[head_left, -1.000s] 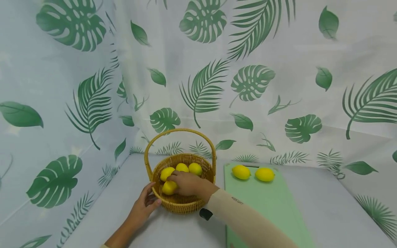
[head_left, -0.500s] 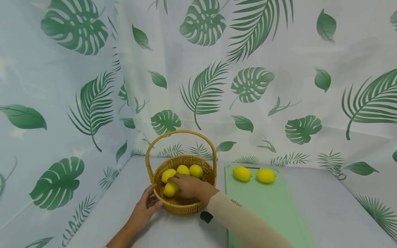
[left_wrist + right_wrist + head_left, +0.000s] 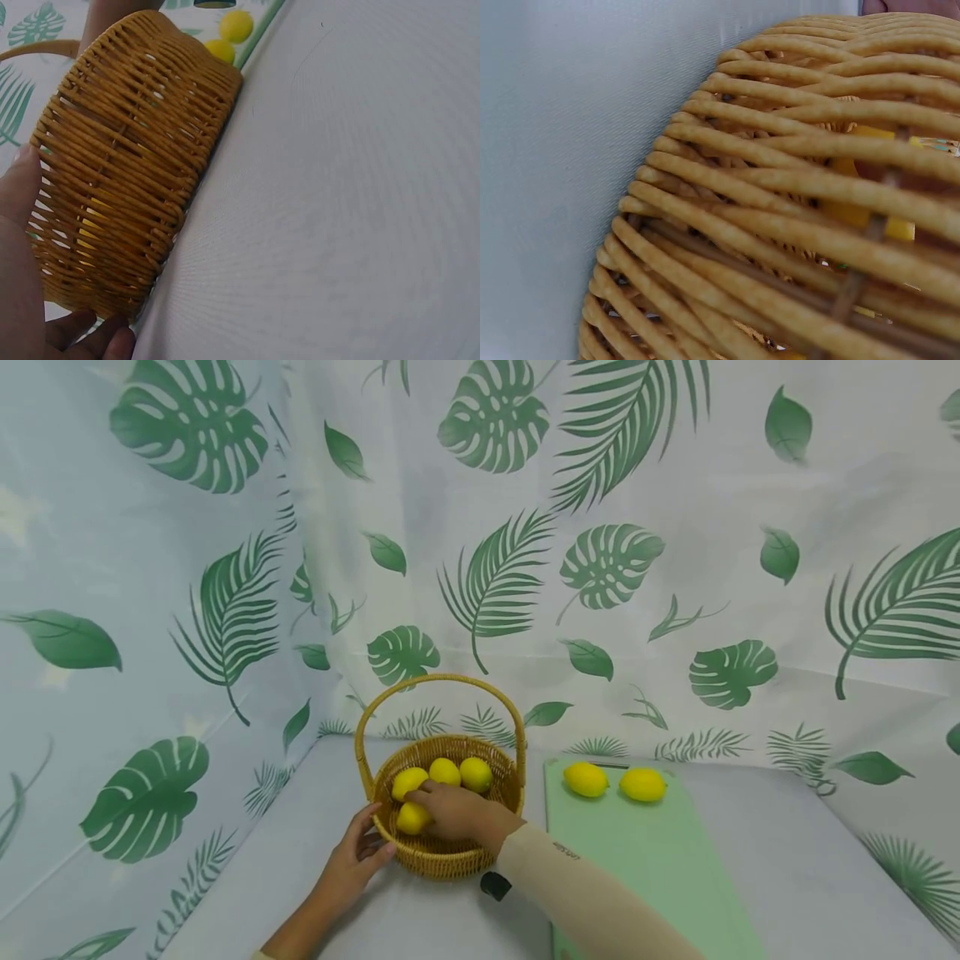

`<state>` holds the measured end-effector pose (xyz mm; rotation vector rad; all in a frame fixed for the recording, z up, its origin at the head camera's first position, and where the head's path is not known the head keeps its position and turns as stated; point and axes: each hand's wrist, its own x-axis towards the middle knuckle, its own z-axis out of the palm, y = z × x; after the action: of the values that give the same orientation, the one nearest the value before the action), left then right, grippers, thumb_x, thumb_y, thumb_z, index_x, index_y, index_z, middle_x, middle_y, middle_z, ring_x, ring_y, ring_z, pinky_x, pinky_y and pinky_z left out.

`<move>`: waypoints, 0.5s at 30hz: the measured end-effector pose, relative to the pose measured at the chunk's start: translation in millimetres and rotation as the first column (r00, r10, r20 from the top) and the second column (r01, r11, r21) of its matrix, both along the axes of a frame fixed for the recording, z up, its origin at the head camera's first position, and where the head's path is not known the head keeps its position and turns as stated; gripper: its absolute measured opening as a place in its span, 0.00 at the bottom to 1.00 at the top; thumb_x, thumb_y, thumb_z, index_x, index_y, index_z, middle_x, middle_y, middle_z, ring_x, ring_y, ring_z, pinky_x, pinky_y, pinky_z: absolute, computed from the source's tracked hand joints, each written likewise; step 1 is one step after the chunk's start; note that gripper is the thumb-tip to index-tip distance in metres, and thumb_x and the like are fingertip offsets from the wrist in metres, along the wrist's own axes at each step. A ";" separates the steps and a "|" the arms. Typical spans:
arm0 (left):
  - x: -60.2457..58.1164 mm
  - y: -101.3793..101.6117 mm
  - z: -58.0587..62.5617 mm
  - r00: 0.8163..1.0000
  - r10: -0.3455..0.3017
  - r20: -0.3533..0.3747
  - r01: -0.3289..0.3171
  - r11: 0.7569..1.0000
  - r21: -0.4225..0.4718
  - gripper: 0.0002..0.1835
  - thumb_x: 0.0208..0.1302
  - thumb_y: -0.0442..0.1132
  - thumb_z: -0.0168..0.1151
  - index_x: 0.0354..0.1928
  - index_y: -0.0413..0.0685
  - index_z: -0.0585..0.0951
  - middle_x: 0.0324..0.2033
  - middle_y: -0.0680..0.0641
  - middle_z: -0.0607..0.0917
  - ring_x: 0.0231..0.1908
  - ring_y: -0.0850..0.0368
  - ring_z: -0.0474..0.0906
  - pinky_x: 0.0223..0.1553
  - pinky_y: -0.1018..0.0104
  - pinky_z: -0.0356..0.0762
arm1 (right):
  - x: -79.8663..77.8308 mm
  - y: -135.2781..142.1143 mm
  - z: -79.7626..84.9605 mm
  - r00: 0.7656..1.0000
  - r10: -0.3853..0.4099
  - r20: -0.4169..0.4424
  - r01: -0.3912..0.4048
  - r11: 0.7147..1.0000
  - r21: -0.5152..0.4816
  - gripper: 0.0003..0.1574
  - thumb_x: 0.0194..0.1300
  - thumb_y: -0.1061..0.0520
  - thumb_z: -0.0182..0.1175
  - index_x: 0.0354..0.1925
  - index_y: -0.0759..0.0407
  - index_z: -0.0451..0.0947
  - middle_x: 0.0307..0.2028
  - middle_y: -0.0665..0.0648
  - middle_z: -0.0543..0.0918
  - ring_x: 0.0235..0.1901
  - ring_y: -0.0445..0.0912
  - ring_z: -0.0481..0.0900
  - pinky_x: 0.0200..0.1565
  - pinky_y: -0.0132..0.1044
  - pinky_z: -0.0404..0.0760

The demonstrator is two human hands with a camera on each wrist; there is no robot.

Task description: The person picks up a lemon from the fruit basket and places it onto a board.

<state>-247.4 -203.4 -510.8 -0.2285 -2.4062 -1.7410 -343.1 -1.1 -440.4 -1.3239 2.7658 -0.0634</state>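
Note:
A brown wicker basket (image 3: 442, 864) with a tall arched handle stands on the table in the head view, with several yellow lemons inside. My right hand (image 3: 457, 814) reaches over its front right rim and holds the front lemon (image 3: 412, 818), whose right side the fingers partly cover. Behind it lie a left lemon (image 3: 408, 783), a middle lemon (image 3: 445, 772) and a right lemon (image 3: 476, 774). At the basket's left side my left hand (image 3: 351, 860) grips the wicker, thumb near the rim in the left wrist view. Wicker mostly hides the right hand in the right wrist view.
To the right lies a light green cutting board (image 3: 630, 860), bearing two lemons, a left one (image 3: 586, 779) and a right one (image 3: 642, 785), near its far end. A leaf-printed curtain (image 3: 525, 610) rises behind the table (image 3: 757, 852).
The head view has shifted slightly. Both hands, the basket and the lemons keep nearly the same places relative to one another.

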 end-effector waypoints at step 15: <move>1.8 0.1 0.9 0.999 0.027 0.028 -0.026 0.999 -0.035 0.36 0.67 0.45 0.64 0.72 0.64 0.59 0.68 0.34 0.64 0.60 0.43 0.72 0.59 0.49 0.71 | 2.3 -1.8 0.4 0.999 -0.032 0.041 0.033 0.999 -0.027 0.36 0.68 0.42 0.60 0.70 0.41 0.65 0.66 0.51 0.68 0.59 0.43 0.72 0.60 0.40 0.72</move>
<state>-245.6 -203.3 -509.8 -0.1764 -2.4493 -1.7040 -340.9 -2.9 -440.0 -1.2696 2.7625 -0.1294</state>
